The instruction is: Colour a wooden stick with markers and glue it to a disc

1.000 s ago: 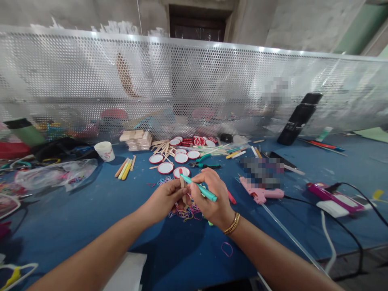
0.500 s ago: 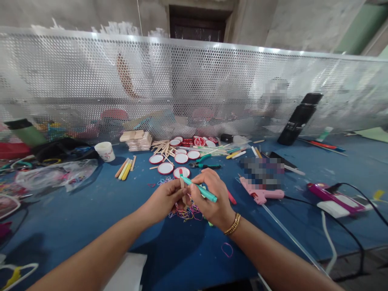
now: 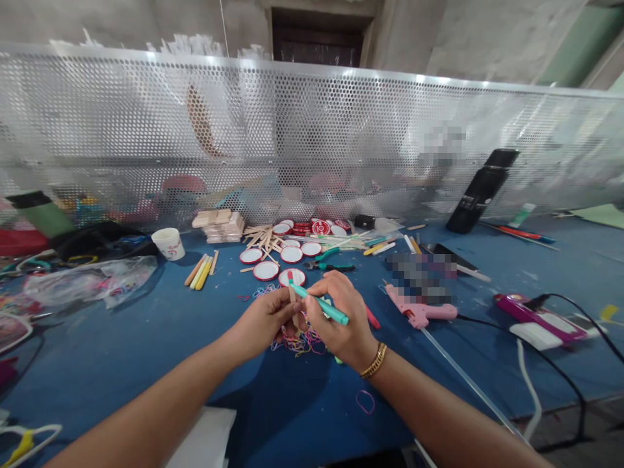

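Pinched in my left hand (image 3: 266,323) is a wooden craft stick (image 3: 293,305), held upright with a red patch and a bit of green at its top. My right hand (image 3: 341,318) grips a turquoise marker (image 3: 325,309) like a pen, its tip touching the stick near the coloured end. Beneath both hands lies a heap of colourful rubber bands (image 3: 299,344), partly covered by my fingers. Just beyond the stick are several white, red-rimmed jar lids (image 3: 266,270). A red marker (image 3: 373,317) shows partly behind my right hand.
Loose craft sticks (image 3: 266,238), a stick stack (image 3: 221,227), a paper cup (image 3: 168,244) and pliers (image 3: 331,265) lie farther back. A pink glue gun (image 3: 419,312) with its cable and a purple power strip (image 3: 546,322) are at right. A black bottle (image 3: 480,195) leans near the perforated metal screen (image 3: 322,130).
The marker tip has shifted very slightly on the stick. Both hands keep the same hold and place.
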The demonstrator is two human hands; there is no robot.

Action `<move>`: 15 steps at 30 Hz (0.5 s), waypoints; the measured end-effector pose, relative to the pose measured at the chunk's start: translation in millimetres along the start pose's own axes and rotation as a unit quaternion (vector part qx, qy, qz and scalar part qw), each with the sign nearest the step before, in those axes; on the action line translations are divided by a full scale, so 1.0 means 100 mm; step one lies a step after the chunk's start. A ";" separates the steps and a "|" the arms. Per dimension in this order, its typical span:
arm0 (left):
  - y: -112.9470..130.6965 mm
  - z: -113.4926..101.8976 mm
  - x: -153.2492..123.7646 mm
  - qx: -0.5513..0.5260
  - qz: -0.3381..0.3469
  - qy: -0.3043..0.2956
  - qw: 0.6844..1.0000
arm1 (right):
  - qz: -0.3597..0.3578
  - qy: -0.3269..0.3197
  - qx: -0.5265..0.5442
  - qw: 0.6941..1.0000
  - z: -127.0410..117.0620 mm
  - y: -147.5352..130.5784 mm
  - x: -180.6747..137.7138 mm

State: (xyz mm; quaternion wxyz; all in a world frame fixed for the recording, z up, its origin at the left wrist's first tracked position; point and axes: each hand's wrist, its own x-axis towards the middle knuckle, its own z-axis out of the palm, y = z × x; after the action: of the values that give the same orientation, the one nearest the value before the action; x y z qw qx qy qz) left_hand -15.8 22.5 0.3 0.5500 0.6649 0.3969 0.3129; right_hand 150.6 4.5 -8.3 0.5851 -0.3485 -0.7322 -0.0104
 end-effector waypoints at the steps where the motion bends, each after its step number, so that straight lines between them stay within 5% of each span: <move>1: 0.00 0.00 0.00 0.002 -0.001 0.000 1.000 | 0.000 0.001 -0.001 1.000 0.00 0.00 0.00; 15: 0.01 -0.02 -0.01 0.040 -0.007 -0.002 0.999 | 0.004 0.024 -0.018 1.000 -0.01 0.02 0.00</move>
State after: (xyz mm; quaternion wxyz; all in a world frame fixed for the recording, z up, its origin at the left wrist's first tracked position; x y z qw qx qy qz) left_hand -17.8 22.8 1.7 0.5258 0.6840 0.4128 0.2919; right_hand 152.9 5.9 -8.5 0.5959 -0.3619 -0.7163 -0.0295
